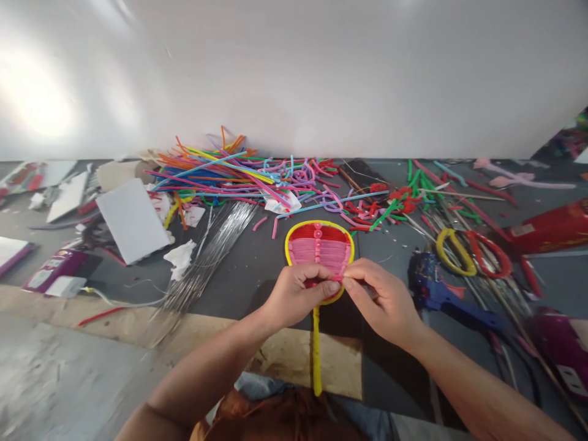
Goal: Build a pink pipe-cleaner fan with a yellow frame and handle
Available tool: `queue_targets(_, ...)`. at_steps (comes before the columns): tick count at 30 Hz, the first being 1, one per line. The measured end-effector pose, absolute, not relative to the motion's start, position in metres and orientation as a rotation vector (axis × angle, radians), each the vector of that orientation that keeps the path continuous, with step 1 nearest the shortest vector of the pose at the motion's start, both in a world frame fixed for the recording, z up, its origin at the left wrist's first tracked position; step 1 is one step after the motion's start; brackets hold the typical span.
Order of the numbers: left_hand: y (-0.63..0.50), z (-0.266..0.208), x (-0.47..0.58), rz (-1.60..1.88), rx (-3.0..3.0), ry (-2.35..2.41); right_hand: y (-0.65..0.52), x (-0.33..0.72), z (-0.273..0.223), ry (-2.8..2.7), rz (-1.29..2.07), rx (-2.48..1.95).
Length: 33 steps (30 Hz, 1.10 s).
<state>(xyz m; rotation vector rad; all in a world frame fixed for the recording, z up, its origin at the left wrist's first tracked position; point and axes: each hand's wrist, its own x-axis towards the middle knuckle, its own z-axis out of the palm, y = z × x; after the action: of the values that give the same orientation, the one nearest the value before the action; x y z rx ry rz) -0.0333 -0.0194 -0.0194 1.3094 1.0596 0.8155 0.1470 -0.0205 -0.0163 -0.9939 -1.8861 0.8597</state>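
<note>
A paddle-shaped hand fan (334,250) with a yellow fuzzy rim lies on the dark table in front of me. Pink and red strips fill its face, and a line of pink beads runs down its middle. Its yellow handle (316,355) points towards my body. Over the lower part of the face, my left hand (291,297) pinches a short pink pipe cleaner (338,278) between thumb and fingers. My right hand (386,300) is closed on the other end of the same piece, by the fan's right rim. Both hands partly cover the fan.
Colourful pipe cleaners (211,168) are heaped along the back. Metal wires (215,245) and a white box (132,222) lie at left. At right are a blue glue gun (452,300), scissors with yellow and red handles (489,253), and a red can (551,225).
</note>
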Motion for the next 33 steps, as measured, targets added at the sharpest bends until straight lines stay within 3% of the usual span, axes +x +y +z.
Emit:
queue_targets(9, -0.016, -0.009, -0.035, 0.763, 1.773, 1.093, -0.015, 0.152, -0.015, -2.105, 0.88, -0.93)
queue_targets(18, -0.017, -0.013, -0.033, 0.756, 1.08, 0.965, -0.016, 0.151, -0.01, -1.849, 1.058, -1.11)
queue_targets(33, -0.015, -0.01, -0.031, 0.765, 0.929, 0.857, -0.018, 0.15, -0.013, -1.786, 1.15, -1.111)
